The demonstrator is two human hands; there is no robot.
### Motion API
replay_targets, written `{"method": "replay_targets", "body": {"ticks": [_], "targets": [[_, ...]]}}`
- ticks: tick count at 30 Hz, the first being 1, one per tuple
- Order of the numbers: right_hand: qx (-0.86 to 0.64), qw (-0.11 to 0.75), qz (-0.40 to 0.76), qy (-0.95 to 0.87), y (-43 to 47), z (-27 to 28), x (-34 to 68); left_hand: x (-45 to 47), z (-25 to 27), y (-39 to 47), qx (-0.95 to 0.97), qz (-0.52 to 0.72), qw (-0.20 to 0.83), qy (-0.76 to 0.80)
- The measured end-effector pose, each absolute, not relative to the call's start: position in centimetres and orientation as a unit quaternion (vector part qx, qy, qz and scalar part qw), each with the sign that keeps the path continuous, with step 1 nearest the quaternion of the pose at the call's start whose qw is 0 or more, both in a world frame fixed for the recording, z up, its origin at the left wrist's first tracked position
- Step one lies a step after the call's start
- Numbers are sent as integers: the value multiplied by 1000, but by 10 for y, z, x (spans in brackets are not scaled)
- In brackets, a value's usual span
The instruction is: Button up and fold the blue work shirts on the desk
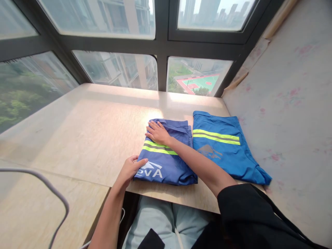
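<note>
A folded purple-blue work garment (178, 173) lies on the wooden surface in front of me, with a yellow-and-grey reflective stripe and white lettering. My right hand (158, 133) rests flat on its upper left part, fingers spread. At the lower left edge, my left hand (129, 168) has its thumb over the cloth, while its other fingers are partly hidden at the side. To the right lies a brighter blue work garment (218, 126), also folded, with a similar stripe and a grey print. Neither hand touches that one.
The light wooden tabletop (103, 117) runs up to dark-framed windows (162, 65). A flowered wall (287, 114) bounds the right side. On the left, a grey cable (52, 188) arches over a lower wooden surface (59, 211). My legs (155, 214) are under the front edge.
</note>
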State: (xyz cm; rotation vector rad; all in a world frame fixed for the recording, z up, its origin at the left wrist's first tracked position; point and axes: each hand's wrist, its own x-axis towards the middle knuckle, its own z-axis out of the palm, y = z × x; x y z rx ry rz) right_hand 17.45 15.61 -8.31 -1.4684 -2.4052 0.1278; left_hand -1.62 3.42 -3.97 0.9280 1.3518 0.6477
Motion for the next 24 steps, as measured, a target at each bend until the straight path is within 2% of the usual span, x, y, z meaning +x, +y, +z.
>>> {"method": "replay_targets", "body": {"ticks": [9, 15, 20, 24], "targets": [[-571, 211, -27, -793, 143, -80, 176, -13, -48, 20, 479, 308, 537, 622], [-593, 205, 3, -779, 145, -84, 177, -23, -40, 12, 366, 301, 655, 588], [-614, 241, -18, -752, 145, -85, 178, -23, -30, 9, 394, 274, 648, 592], [-654, 230, 2, -720, 148, -91, 178, -20, -36, 9, 398, 265, 659, 581]]}}
